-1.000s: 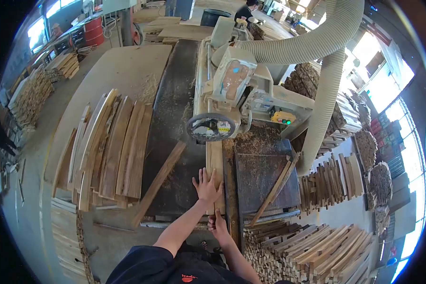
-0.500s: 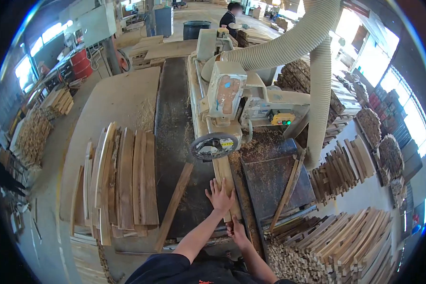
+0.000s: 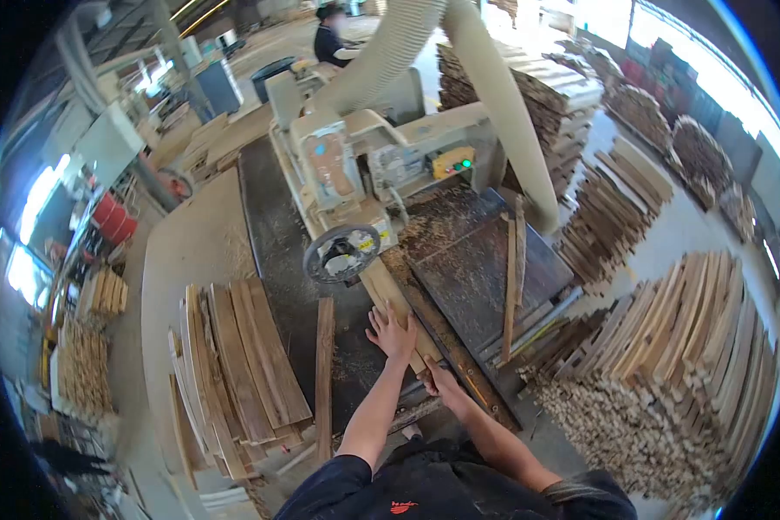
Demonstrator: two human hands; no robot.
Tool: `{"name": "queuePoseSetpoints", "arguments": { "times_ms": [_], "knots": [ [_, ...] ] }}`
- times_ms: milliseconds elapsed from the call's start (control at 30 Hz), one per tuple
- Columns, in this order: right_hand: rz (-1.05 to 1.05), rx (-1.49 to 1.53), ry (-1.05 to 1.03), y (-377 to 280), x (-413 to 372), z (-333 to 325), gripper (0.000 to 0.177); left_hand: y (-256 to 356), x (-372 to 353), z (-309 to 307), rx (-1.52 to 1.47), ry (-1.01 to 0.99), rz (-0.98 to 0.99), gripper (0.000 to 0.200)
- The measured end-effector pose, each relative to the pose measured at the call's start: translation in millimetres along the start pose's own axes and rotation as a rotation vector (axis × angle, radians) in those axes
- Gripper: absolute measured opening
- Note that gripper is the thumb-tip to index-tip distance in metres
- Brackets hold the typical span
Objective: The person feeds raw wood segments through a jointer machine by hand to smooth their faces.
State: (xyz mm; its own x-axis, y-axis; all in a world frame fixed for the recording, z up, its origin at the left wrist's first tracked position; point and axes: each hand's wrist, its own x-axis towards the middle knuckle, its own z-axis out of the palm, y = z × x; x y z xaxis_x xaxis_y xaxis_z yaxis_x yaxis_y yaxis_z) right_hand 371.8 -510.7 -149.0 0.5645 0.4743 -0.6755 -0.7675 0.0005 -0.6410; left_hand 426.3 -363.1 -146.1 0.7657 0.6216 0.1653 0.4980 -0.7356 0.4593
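Observation:
A light wooden board lies on the dark machine table, its far end under the machine head beside the black handwheel. My left hand rests flat on the board with its fingers spread. At the board's near end, my right hand has its fingers closed round the end and edge of the wood. A single narrow strip lies on the table to the left of my left arm.
Stacked boards stand at the left. Two thin strips lie on the right-hand table part. A large pile of boards is at the right. A thick hose hangs over the machine. A person is behind it.
The view has turned, so the machine appears further left and tilted. Both hands keep their places on the board; any travel of the board is hard to tell.

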Motion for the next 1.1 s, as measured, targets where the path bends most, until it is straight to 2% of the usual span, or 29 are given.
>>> {"name": "queuePoseSetpoints", "arguments": {
  "times_ms": [100,167,333,533,633,700,900,1033,1100],
  "knots": [
    [0.009,0.005,0.015,6.8,7.3,-1.7,0.064,3.2,1.4,-1.3,0.035,-0.049,-0.028,0.069],
    [-0.079,-0.044,-0.009,16.7,14.0,-5.0,0.068,2.7,0.4,0.2,0.028,-0.038,-0.048,0.071],
    [-0.014,-0.005,-0.015,10.6,10.4,-1.8,0.069,2.9,0.6,-0.9,0.046,-0.026,-0.061,0.07],
    [-0.034,-0.011,-0.041,8.3,9.1,-5.0,0.065,2.2,0.6,0.9,0.006,-0.023,-0.075,0.068],
    [0.055,-0.075,0.008,2.5,5.3,-1.4,0.062,0.9,0.8,1.3,0.01,0.004,-0.048,0.068],
    [0.022,-0.03,0.07,2.7,4.1,2.7,0.062,1.3,2.2,0.2,0.007,0.018,-0.017,0.07],
    [-0.027,-0.031,0.091,4.0,1.3,3.6,0.061,0.2,0.7,0.6,-0.001,0.037,-0.008,0.07],
    [0.022,-0.116,0.101,-5.4,-2.4,6.1,0.06,-2.1,2.9,-1.0,-0.01,0.029,-0.041,0.07],
    [-0.007,-0.044,0.087,0.0,-2.0,5.1,0.06,-1.4,1.0,-1.2,-0.013,0.017,-0.023,0.07]
  ]
}}
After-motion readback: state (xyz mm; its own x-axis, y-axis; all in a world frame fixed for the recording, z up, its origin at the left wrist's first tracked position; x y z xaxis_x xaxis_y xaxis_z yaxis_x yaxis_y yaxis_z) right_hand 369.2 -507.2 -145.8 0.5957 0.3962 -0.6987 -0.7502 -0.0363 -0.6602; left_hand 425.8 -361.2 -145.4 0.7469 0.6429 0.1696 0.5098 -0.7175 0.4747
